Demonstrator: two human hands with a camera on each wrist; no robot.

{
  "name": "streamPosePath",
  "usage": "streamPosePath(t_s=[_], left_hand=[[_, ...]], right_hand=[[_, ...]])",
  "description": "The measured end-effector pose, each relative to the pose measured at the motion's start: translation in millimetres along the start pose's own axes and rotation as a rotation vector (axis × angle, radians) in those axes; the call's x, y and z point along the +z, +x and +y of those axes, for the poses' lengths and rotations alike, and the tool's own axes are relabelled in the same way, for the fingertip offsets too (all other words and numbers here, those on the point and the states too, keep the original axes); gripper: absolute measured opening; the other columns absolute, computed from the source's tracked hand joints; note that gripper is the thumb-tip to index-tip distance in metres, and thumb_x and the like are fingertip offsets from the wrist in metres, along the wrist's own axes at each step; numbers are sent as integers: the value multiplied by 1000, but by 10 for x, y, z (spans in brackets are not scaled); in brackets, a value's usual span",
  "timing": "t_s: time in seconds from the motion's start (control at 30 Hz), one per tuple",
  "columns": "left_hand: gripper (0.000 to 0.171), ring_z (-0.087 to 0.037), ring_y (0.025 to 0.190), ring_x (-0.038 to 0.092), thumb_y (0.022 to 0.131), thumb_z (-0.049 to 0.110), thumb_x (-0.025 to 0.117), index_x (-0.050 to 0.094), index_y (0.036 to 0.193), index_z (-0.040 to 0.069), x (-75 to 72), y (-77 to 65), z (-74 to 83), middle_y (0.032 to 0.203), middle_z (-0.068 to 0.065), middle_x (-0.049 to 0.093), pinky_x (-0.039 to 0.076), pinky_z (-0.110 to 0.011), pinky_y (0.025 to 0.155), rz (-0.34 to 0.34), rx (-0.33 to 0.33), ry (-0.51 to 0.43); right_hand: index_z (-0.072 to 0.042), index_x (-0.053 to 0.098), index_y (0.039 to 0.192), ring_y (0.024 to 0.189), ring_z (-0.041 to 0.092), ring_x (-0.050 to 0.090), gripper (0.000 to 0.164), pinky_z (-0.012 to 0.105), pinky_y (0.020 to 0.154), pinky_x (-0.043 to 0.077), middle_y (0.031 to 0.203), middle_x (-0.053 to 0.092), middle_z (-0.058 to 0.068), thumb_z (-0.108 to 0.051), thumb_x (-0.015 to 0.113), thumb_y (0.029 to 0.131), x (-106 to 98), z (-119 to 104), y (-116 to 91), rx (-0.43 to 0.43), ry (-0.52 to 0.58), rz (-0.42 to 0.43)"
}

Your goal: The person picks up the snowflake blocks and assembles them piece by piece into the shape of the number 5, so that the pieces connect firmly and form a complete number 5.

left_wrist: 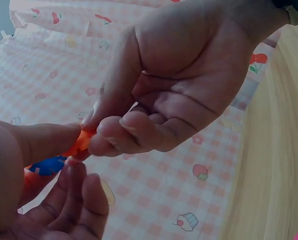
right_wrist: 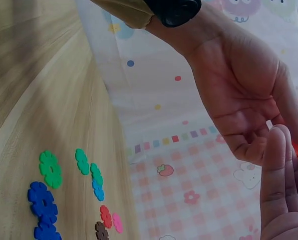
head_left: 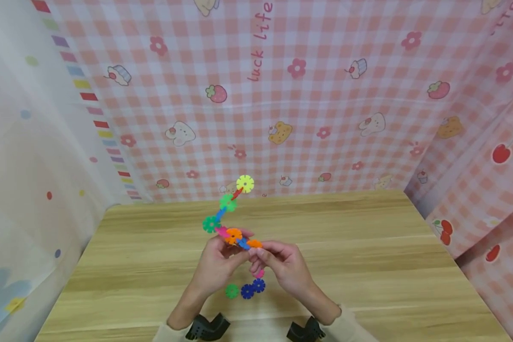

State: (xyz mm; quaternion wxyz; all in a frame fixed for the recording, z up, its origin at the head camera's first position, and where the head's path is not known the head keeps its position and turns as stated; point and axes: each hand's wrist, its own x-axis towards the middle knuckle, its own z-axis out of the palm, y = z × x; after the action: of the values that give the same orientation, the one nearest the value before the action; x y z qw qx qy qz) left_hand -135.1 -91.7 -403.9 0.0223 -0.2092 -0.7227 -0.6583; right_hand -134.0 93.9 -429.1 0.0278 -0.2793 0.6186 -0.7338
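A chain of interlocking flower-shaped plastic discs stands up over the table, from a yellow disc (head_left: 245,184) at its far end through green, blue and pink ones to an orange disc (head_left: 233,236). My left hand (head_left: 214,267) grips the chain's near part, its thumb close to a blue disc (left_wrist: 48,165). With thumb and fingers, my right hand (head_left: 289,267) pinches the orange end disc (head_left: 254,243). The fingertips of both hands meet at this end and cover part of it. In the left wrist view the right hand (left_wrist: 178,85) shows above the left hand.
Below the hands, loose discs lie on the wooden table (head_left: 367,266): a green disc (head_left: 232,291), dark blue discs (head_left: 247,291) and a pink disc (head_left: 259,273). The right wrist view also shows a red disc (right_wrist: 106,216) and a brown disc (right_wrist: 102,231). A checked cloth (head_left: 299,104) hangs behind.
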Motion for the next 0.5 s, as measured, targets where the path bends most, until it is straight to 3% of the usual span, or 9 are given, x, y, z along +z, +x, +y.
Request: streamPosePath(t_s=[0.17,0.23,0.4,0.5], left_hand=[[31,-19,88,66,88,5,74,63,116,2,-33,-2,4,104,-14,68,58,-30,84,-31,2,4],[35,-18,86,64,88,6,75,62,120,3,-48,-3,3,106,-14,67,57,-29,85,-45,-8,-11],[48,-18,98,64,91,5,71,51,134,2,-64,-15,-4,116,-21,60,55,-30,94,-70,-34,-116],[45,-19,105,64,100,11,59,41,141,4,-39,-22,10,120,-21,59,53,-28,95,-38,-52,-213]], right_hand=[[13,64,109,75,11,71,25,35,68,61,91,67,30,-8,51,103,-11,29,-3,-18,19,-17],[14,63,110,75,11,71,25,34,67,61,92,68,27,-7,50,104,-15,35,-1,-30,34,-22],[14,62,111,75,11,71,26,31,68,61,90,73,3,-8,51,103,-15,32,-6,-1,66,-12],[15,61,112,76,11,71,28,29,70,61,90,73,0,-10,53,103,-1,31,-18,34,95,0]])
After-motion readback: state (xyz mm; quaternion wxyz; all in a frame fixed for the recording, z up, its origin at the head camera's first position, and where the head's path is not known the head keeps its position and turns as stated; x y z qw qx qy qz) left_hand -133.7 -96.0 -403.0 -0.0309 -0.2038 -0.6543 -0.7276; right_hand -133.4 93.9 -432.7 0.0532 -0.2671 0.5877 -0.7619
